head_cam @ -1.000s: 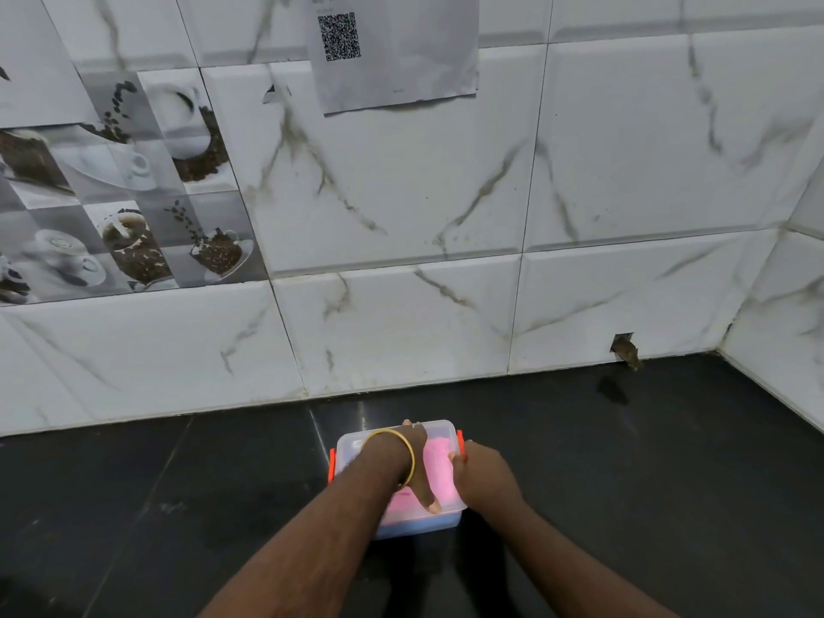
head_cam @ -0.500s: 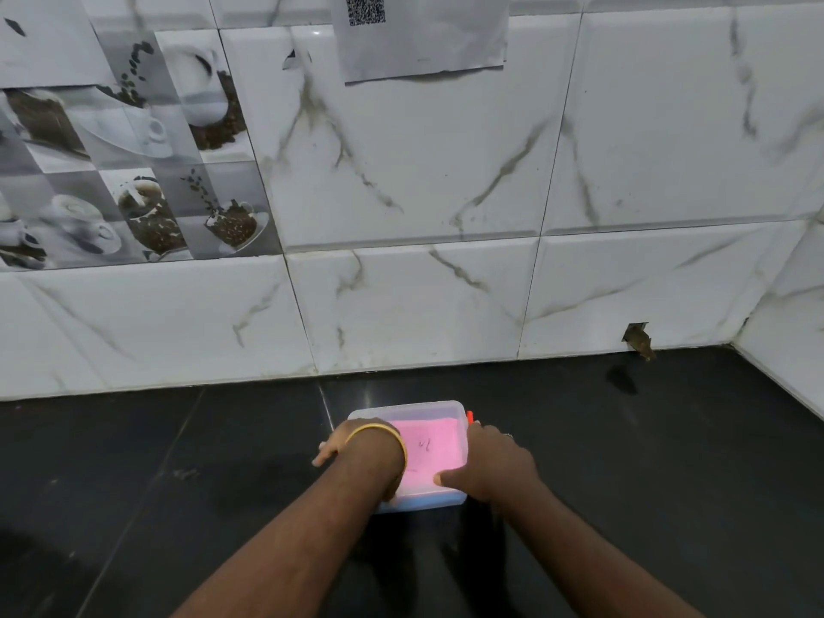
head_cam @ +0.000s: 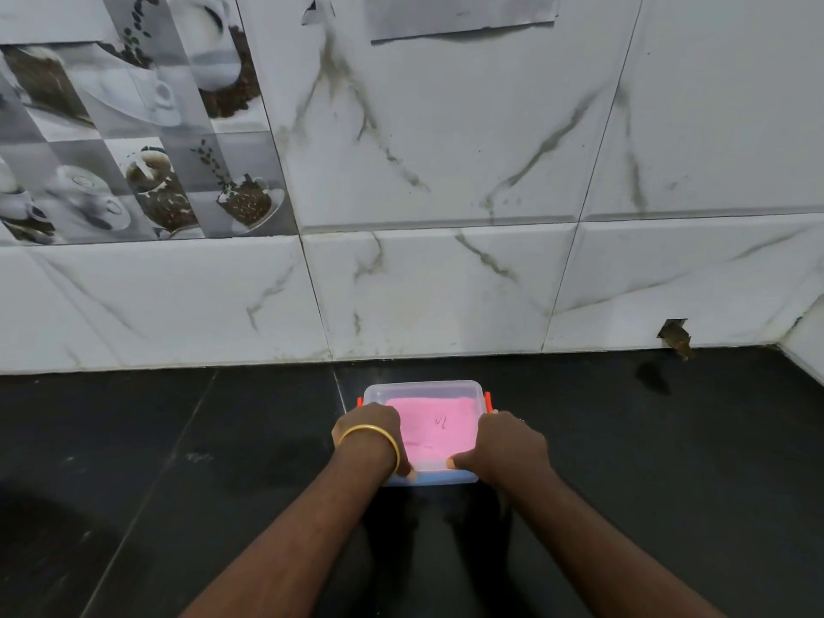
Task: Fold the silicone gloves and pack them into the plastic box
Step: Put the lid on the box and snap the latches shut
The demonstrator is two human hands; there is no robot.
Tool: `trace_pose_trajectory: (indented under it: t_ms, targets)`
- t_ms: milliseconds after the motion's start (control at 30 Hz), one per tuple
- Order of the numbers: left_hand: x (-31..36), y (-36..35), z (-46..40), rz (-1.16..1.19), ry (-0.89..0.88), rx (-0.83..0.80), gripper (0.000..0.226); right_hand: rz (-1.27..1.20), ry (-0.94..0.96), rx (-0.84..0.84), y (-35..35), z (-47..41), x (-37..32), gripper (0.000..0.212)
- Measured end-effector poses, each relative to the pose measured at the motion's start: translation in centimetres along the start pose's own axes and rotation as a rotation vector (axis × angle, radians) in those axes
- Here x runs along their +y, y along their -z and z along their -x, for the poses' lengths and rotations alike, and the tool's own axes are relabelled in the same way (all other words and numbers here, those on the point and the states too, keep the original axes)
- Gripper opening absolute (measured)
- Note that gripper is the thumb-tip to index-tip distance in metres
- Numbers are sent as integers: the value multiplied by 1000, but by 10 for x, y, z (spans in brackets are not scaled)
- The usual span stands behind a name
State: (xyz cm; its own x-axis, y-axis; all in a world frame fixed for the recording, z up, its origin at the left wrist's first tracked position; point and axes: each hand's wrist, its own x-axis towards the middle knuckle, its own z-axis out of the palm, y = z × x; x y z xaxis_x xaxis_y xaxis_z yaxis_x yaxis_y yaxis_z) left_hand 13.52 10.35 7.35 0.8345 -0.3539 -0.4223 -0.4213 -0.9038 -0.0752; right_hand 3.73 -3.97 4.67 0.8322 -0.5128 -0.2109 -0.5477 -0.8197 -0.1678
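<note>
A black tabletop (head_cam: 178, 439) runs up to a white marbled tile wall (head_cam: 446, 171), and the clear plastic box (head_cam: 423, 388) sits on it just short of the wall, lid on, pink silicone gloves (head_cam: 430, 421) showing inside. The left hand (head_cam: 368, 423), with a gold bangle (head_cam: 370, 437), and the right hand (head_cam: 508, 446) each press a grip down on the box's sides, thumbs on its near edge. Orange clips (head_cam: 488, 401) flank the box.

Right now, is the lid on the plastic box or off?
On. The clear lid covers the plastic box, pink gloves showing through it. Left hand and right hand press its sides; whether the orange clips are latched, cannot tell.
</note>
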Motion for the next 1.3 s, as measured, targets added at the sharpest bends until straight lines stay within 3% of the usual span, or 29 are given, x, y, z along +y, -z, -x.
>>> trace_pose_trajectory:
  t_ms: [633,1300]
  targets:
    - [3,41,-88,58,-16,74,77,-57,-42,-72,31,-100,-16,66]
    - [7,51,-115,-10,-18,124,78,-110,-54,-87,40,-120,-21,59]
